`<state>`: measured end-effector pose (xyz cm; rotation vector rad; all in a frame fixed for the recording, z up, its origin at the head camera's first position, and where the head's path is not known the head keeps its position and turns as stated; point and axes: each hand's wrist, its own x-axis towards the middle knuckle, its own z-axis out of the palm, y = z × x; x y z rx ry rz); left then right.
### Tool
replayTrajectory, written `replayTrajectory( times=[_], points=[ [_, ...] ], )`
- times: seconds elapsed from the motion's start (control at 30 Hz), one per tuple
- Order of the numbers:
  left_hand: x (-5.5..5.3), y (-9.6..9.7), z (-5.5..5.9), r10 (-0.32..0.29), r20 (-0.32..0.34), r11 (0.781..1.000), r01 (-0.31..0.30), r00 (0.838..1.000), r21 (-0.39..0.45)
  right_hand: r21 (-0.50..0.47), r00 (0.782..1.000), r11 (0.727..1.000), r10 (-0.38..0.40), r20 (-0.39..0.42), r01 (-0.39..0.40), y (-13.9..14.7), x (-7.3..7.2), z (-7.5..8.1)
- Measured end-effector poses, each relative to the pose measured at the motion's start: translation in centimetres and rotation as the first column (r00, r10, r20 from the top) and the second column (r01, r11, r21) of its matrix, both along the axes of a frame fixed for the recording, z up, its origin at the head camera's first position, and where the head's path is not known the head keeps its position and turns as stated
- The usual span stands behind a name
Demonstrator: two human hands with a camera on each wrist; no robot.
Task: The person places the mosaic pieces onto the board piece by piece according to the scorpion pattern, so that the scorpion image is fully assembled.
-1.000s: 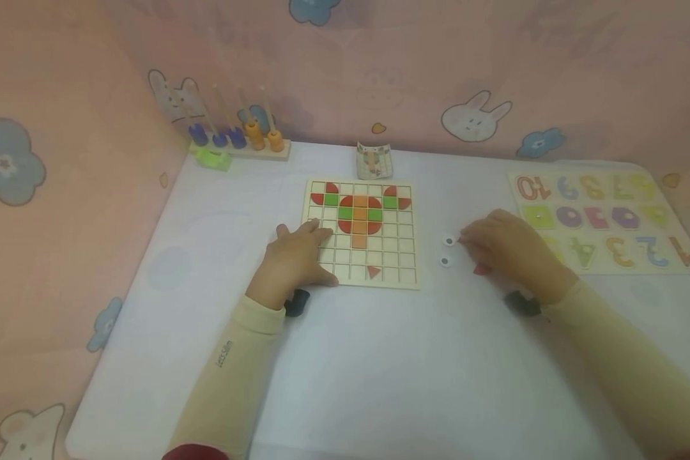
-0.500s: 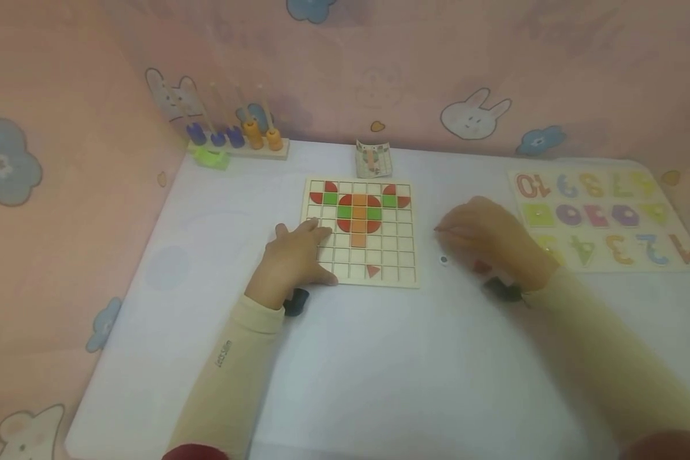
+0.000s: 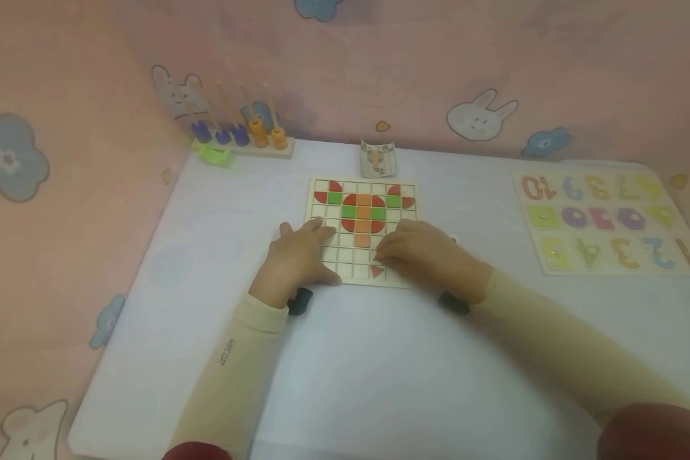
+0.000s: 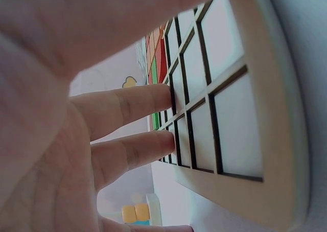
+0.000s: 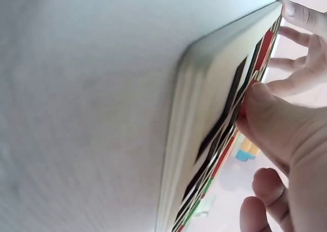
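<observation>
A square wooden grid board (image 3: pixel 346 271) lies on the white table, carrying red, green and orange pieces. My left hand (image 3: pixel 296 259) rests along its left edge, fingers spread; in the left wrist view two fingertips (image 4: pixel 164 142) touch the grid. Over the board's lower right, my right hand (image 3: pixel 434 252) pinches a small red piece (image 5: pixel 246 101) between thumb and finger, close above the cells. Most of that piece is hidden by the fingertips. One red triangle (image 3: pixel 376 272) sits in the bottom row, just below the pinching fingers.
Behind the board stands a small curved picture card (image 3: pixel 377 160). A peg abacus (image 3: pixel 253 150) with blue and orange beads is at the back left, a green piece (image 3: pixel 215 156) before it. On the right lies a number puzzle board (image 3: pixel 641 262). A white eye piece (image 3: pixel 453 239) peeks out behind my right hand.
My right hand has moved left from the table beside the eye pieces to the board's lower right, carrying the red piece. My left hand has stayed on the board.
</observation>
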<state>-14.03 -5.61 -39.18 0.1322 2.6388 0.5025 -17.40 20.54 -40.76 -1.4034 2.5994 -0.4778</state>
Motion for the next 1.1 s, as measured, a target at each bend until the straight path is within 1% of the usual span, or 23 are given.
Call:
replayTrajectory(
  times=[0.13,0.27,0.43,0.53,0.57,0.63,0.7,0.73,0.8,0.87,0.9,0.97,1.03,1.1],
  points=[
    [-0.1,0.0,0.0,0.000,0.004,1.000,0.000,1.000,-0.006,0.073,1.000,0.997,0.013,-0.023,-0.011,-0.1,0.1,0.0],
    [-0.1,0.1,0.0,-0.002,0.002,1.000,0.002,1.000,-0.012,0.112,0.997,0.993,0.048,-0.056,-0.042,-0.1,0.3,0.0],
    [-0.1,0.1,0.0,-0.003,0.001,1.000,0.003,1.000,-0.014,0.123,0.997,0.992,0.044,-0.069,-0.035,0.0,0.6,-0.2],
    [-0.1,0.1,0.0,-0.004,0.000,1.000,0.004,1.000,-0.016,0.104,0.996,0.994,0.047,-0.082,-0.039,-0.1,0.4,-0.5],
    [-0.1,0.1,0.0,-0.004,-0.001,1.000,0.004,1.000,-0.017,0.096,0.996,0.995,0.040,-0.079,-0.032,-0.1,0.3,-0.5],
    [0.0,0.1,0.0,-0.004,-0.001,1.000,0.004,1.000,-0.017,0.072,0.999,0.997,-0.009,-0.042,0.012,0.0,0.0,-0.1],
    [0.0,0.1,-0.1,-0.003,0.001,1.000,0.003,1.000,-0.015,0.059,0.997,0.995,-0.081,0.003,0.081,0.2,-0.3,0.7],
    [0.0,0.1,-0.1,-0.002,0.001,1.000,0.002,1.000,-0.013,0.058,0.992,0.991,-0.125,0.022,0.124,0.5,-0.5,1.2],
    [0.0,0.1,-0.1,0.000,0.002,1.000,0.000,1.000,-0.010,0.070,0.974,0.973,-0.221,0.047,0.218,1.5,-0.9,2.5],
    [-0.1,0.1,-0.1,0.001,0.004,1.000,-0.001,1.000,-0.006,0.098,0.950,0.949,-0.306,0.057,0.299,2.8,-1.2,3.8],
    [-0.1,0.2,-0.1,0.002,0.004,1.000,-0.001,1.000,-0.006,0.108,0.936,0.934,-0.348,0.060,0.340,3.6,-1.3,4.4],
    [-0.1,0.2,0.0,0.002,0.004,1.000,-0.002,1.000,-0.007,0.143,0.898,0.897,-0.432,0.081,0.419,5.1,-1.2,5.4],
    [-0.1,0.2,0.0,0.001,0.005,1.000,-0.001,1.000,-0.010,0.158,0.867,0.867,-0.490,0.094,0.473,6.7,-1.0,5.8],
    [-0.1,0.1,0.1,0.001,0.006,1.000,-0.001,1.000,-0.012,0.192,0.829,0.834,-0.544,0.129,0.518,8.3,-0.5,5.6]
  ],
)
